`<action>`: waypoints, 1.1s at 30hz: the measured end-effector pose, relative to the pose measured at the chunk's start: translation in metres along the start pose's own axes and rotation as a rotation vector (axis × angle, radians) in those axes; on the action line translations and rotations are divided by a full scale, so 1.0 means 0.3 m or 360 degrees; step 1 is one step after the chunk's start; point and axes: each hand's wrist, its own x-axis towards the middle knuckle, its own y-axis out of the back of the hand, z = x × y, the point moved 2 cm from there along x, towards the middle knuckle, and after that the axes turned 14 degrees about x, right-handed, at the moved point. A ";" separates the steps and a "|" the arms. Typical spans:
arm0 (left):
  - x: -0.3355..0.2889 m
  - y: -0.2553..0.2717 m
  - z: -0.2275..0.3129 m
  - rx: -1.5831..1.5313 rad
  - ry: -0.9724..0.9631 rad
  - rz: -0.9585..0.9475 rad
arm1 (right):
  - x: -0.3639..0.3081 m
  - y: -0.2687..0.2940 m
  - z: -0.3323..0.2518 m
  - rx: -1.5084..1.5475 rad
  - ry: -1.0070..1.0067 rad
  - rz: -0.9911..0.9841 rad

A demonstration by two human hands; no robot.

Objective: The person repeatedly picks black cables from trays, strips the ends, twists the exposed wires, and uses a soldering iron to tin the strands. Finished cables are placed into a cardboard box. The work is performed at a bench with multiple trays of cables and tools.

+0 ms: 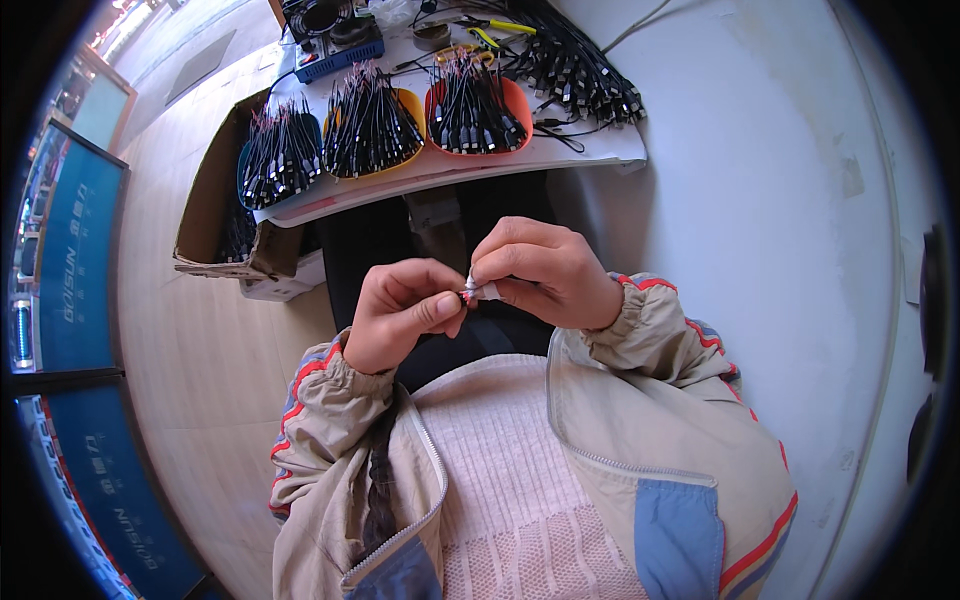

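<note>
Above my lap, my left hand and my right hand meet with their fingertips almost touching. Thumb and forefinger of the left hand pinch a small piece with red bits, perhaps thin wire ends, mostly hidden by the fingers. The right hand's fingers are closed on a small white piece, part of which sticks out toward the left hand. Whether the red and white parts are joined cannot be made out.
On the table ahead stand a blue tray, a yellow tray and an orange-red tray, filled with black cables. More black cables lie at right, by yellow-handled pliers. A blue device sits behind; a cardboard box stands left.
</note>
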 end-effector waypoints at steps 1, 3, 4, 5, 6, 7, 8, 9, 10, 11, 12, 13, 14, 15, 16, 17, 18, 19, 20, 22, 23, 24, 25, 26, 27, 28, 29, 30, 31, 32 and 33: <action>0.002 0.002 -0.004 -0.0048 0.0033 0.0035 | -0.004 0.003 0.002 -0.0036 0.0030 0.0018; 0.004 -0.005 -0.016 -0.0178 0.0044 0.0097 | -0.017 0.010 0.009 -0.0049 0.0072 -0.0026; 0.006 -0.016 -0.025 -0.0259 0.0019 0.0123 | -0.023 0.015 0.018 -0.0072 0.0016 -0.0062; 0.005 -0.022 -0.031 -0.0340 -0.0006 0.0149 | -0.029 0.025 0.024 -0.0052 0.0049 0.0065; 0.003 -0.019 -0.031 -0.0412 -0.0039 0.0163 | -0.033 0.034 0.035 -0.0050 0.0009 0.0171; 0.003 -0.014 -0.030 -0.0482 -0.0077 0.0179 | -0.036 0.043 0.046 -0.0049 -0.0027 0.0272; 0.006 -0.010 -0.028 -0.0574 -0.0145 0.0186 | -0.039 0.058 0.050 -0.0038 0.0055 0.0363; 0.007 -0.010 -0.032 -0.0556 -0.0093 0.0181 | -0.039 0.058 0.062 -0.0179 -0.0049 0.0294; 0.008 -0.012 -0.036 -0.0562 -0.0065 0.0174 | -0.041 0.054 0.064 -0.0277 -0.0023 0.0237; 0.008 -0.015 -0.040 -0.0568 -0.0029 0.0164 | -0.041 0.052 0.062 -0.0367 0.0045 0.0227; 0.010 -0.018 -0.043 -0.0603 -0.0010 0.0152 | -0.042 0.043 0.061 -0.0360 -0.0006 0.0231; 0.012 -0.018 -0.043 -0.0644 -0.0005 0.0150 | -0.043 0.035 0.055 -0.0167 -0.0040 0.0253; 0.013 -0.019 -0.044 -0.0688 -0.0001 0.0147 | -0.043 0.027 0.048 0.0023 -0.0074 0.0274; 0.013 -0.020 -0.044 -0.0732 0.0001 0.0146 | -0.041 0.019 0.040 0.0224 -0.0101 0.0283; 0.013 -0.020 -0.043 -0.0666 -0.0017 0.0156 | -0.038 0.011 0.032 0.0288 -0.0181 0.0241; 0.011 -0.021 -0.040 -0.0598 -0.0036 0.0166 | -0.031 0.002 0.026 0.0336 -0.0187 0.0230; 0.008 -0.020 -0.034 -0.0546 -0.0065 0.0175 | -0.026 -0.007 0.021 0.0382 -0.0216 0.0221; 0.007 -0.020 -0.029 -0.0481 -0.0063 0.0168 | -0.022 -0.013 0.017 0.0428 -0.0256 0.0215; 0.006 -0.020 -0.024 -0.0435 -0.0071 0.0159 | -0.024 -0.015 0.012 0.0409 -0.0282 0.0219; 0.003 -0.022 -0.009 -0.0196 -0.0094 0.0160 | -0.029 -0.017 0.010 0.0425 -0.0279 0.0152; 0.001 -0.020 0.002 -0.0003 -0.0110 0.0167 | -0.035 -0.016 0.014 0.0427 -0.0309 0.0113; 0.000 -0.020 0.013 0.0170 -0.0151 0.0158 | -0.044 -0.019 0.028 0.0715 -0.0545 0.0134; 0.000 -0.017 0.029 0.0585 -0.0276 0.0183 | -0.053 -0.023 0.043 0.1007 -0.0781 0.0159; 0.000 -0.015 0.044 0.0981 -0.0427 0.0192 | -0.062 -0.031 0.058 0.1298 -0.1016 0.0186; 0.000 -0.015 0.053 0.1367 -0.0534 0.0218 | -0.067 -0.037 0.068 0.1588 -0.1120 0.0234; 0.004 -0.019 0.053 0.1481 -0.0620 0.0248 | -0.069 -0.045 0.077 0.1879 -0.1219 0.0281; 0.005 -0.016 0.050 0.1325 -0.0574 0.0262 | -0.075 -0.053 0.085 0.2102 -0.1405 0.0387; 0.002 -0.013 0.044 0.1167 -0.0475 0.0286 | -0.078 -0.051 0.082 0.1911 -0.1336 0.0389; 0.000 -0.008 0.034 0.1008 -0.0376 0.0308 | -0.076 -0.049 0.075 0.1721 -0.1155 0.0370; 0.002 -0.003 0.023 0.0767 -0.0340 0.0317 | -0.077 -0.047 0.064 0.1490 -0.1025 0.0388; 0.005 0.001 0.009 0.0527 -0.0302 0.0324 | -0.075 -0.047 0.055 0.1267 -0.0878 0.0389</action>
